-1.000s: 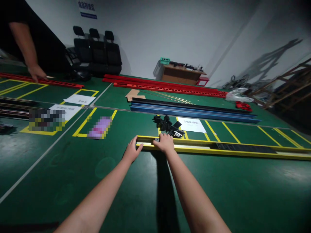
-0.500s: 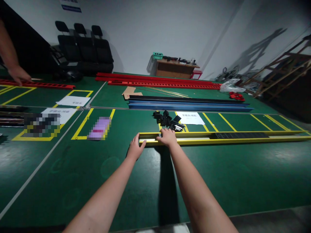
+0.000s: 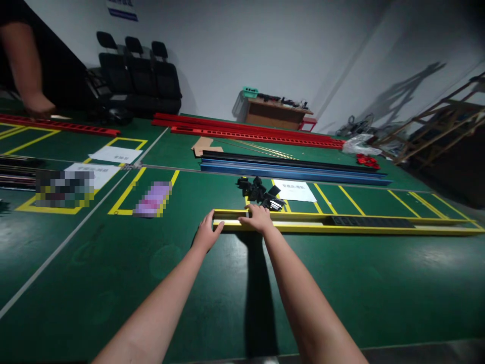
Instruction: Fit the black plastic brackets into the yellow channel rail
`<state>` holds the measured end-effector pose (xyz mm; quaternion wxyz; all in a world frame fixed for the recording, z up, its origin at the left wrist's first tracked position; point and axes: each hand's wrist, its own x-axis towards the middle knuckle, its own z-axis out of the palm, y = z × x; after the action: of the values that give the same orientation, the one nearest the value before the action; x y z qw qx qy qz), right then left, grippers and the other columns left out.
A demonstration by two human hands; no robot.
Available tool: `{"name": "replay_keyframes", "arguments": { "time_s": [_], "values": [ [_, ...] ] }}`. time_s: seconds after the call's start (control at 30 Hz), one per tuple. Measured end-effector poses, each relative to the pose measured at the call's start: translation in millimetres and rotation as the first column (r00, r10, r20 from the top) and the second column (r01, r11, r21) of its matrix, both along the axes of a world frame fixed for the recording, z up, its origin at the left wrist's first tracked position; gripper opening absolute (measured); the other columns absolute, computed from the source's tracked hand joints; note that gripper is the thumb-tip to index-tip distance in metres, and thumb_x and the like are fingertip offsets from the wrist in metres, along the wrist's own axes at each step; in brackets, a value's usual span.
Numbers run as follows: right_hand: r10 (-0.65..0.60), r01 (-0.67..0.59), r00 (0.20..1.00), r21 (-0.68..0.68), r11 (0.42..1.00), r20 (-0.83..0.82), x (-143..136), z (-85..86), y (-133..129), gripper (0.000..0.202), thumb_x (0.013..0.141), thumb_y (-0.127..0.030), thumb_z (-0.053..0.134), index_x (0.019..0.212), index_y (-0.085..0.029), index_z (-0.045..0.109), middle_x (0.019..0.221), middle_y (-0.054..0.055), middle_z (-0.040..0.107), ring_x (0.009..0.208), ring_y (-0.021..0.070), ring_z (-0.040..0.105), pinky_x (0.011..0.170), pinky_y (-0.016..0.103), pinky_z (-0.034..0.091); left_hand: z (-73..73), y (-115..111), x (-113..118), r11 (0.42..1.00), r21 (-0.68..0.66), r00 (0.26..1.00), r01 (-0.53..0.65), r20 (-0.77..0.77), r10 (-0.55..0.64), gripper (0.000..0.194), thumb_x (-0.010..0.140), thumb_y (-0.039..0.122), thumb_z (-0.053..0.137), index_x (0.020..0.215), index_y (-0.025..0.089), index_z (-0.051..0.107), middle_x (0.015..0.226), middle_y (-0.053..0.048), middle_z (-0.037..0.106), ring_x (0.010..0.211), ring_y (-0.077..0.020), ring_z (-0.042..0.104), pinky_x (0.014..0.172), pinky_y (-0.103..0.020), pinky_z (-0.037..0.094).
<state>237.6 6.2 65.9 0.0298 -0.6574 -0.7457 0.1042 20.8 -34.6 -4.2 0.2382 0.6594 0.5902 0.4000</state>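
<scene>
A long yellow channel rail lies across the green table in front of me. My left hand is curled around its left end, thumb over the near edge. Farther along, my right hand grips the rail, its fingers at the far wall and its thumb stretched into the channel. A small pale spot shows between that thumb and the index finger, too small to name. Inside the channel to the right sits a row of black inserts. Just beyond my right hand lies a loose pile of black plastic pieces.
Blue rails and red rails lie behind. A labelled white sheet, cardboard and a blurred purple item are on the table. At far left, another person's hand is over a red rail.
The view has shifted slightly. Both my hands stay at the left part of the yellow rail. The other person's arm at far left has moved a little.
</scene>
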Motion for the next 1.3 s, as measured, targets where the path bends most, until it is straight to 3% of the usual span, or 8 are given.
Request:
{"name": "replay_keyframes", "arguments": {
  "time_s": [0.17,0.5,0.7,0.83,1.0,1.3],
  "values": [
    [-0.069,0.066,0.995,0.047,0.997,0.066,6,-1.1,-1,0.068,0.068,-0.074,0.045,0.110,-0.021,0.056,0.113,0.011,0.053,0.107,0.0303,0.042,0.090,0.041,0.026,2.4,-1,1,1.000,-0.008,1.000,-0.018,-0.009,0.018,0.059,0.083,0.045,0.047,0.134,0.019,0.036,0.130,-0.014,0.050,0.121,-0.0255,0.047,0.103,-0.044,0.037],
    [-0.079,0.073,0.995,0.104,0.992,0.063,4,-6.7,-3,0.042,0.078,-0.051,0.045,0.101,-0.018,0.055,0.107,0.012,0.056,0.100,0.0285,0.046,0.086,0.040,0.028,3.4,-2,4,0.999,-0.015,0.999,-0.039,-0.013,0.039,0.058,0.083,0.044,0.049,0.133,0.017,0.037,0.129,-0.014,0.051,0.118,-0.0239,0.050,0.102,-0.041,0.039],
    [0.080,-0.081,0.997,-0.042,0.996,-0.018,27,2.6,0,0.065,0.072,-0.074,0.042,0.107,-0.021,0.055,0.110,0.010,0.055,0.100,0.0266,0.047,0.085,0.037,0.031,3.3,-2,4,0.999,0.001,0.999,-0.046,0.023,0.046,0.056,0.081,0.043,0.050,0.131,0.018,0.041,0.127,-0.013,0.053,0.118,-0.0242,0.051,0.102,-0.041,0.039],
    [0.021,-0.022,1.000,0.060,0.998,0.021,31,2.0,-8,0.074,0.069,-0.080,0.037,0.105,-0.018,0.055,0.107,0.013,0.054,0.101,0.0279,0.046,0.088,0.039,0.029,2.1,-1,4,0.999,0.003,0.999,-0.044,0.015,0.044,0.056,0.082,0.043,0.050,0.131,0.017,0.040,0.127,-0.013,0.052,0.118,-0.0235,0.051,0.102,-0.041,0.039],
    [-0.031,0.022,0.997,0.120,0.992,0.068,22,-3.5,-13,0.061,0.074,-0.071,0.039,0.099,-0.018,0.056,0.105,0.013,0.055,0.101,0.0287,0.045,0.088,0.040,0.029,0.8,-1,4,0.999,-0.003,0.999,-0.032,-0.018,0.032,0.057,0.083,0.043,0.048,0.132,0.016,0.038,0.128,-0.014,0.051,0.119,-0.0239,0.050,0.102,-0.041,0.039],
    [-0.021,0.012,0.995,0.094,0.996,0.095,20,0.2,-10,0.041,0.078,-0.052,0.042,0.098,-0.018,0.055,0.104,0.012,0.056,0.101,0.0276,0.045,0.088,0.040,0.028,3.9,-2,4,0.999,-0.006,0.999,-0.032,-0.010,0.031,0.057,0.082,0.044,0.048,0.132,0.017,0.039,0.128,-0.013,0.051,0.118,-0.0236,0.050,0.102,-0.041,0.039]
  ]
}}
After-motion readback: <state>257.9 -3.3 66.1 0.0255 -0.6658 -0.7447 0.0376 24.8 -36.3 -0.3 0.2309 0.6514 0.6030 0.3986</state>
